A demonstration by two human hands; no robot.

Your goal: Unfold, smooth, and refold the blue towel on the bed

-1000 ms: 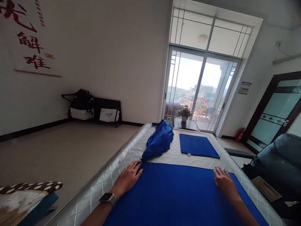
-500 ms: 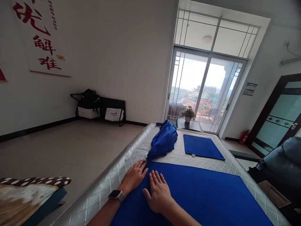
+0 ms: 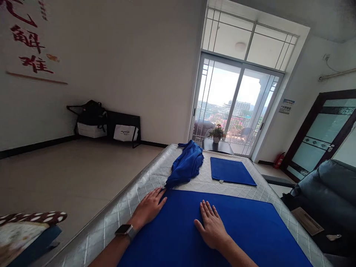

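A large blue cloth [image 3: 244,230] lies spread flat on the near part of a quilted grey mattress [image 3: 144,180]. My left hand [image 3: 148,207] rests open, palm down, on the cloth's far left corner; a smartwatch is on that wrist. My right hand [image 3: 213,226] lies flat and open on the middle of the cloth, fingers spread. Farther back, a crumpled blue cloth [image 3: 185,165] sits just beyond my left hand, and a folded blue cloth [image 3: 230,171] lies flat to its right.
A potted plant [image 3: 217,133] stands on a small dark table past the mattress, before a glass sliding door. A dark sofa [image 3: 328,189] is at the right. Bags and a black rack [image 3: 111,126] stand by the left wall. A spotted cushion [image 3: 25,230] sits at lower left.
My right hand swept from the cloth's right edge over to my left hand, then slid back right to the middle of the cloth. My left hand stayed on the corner.
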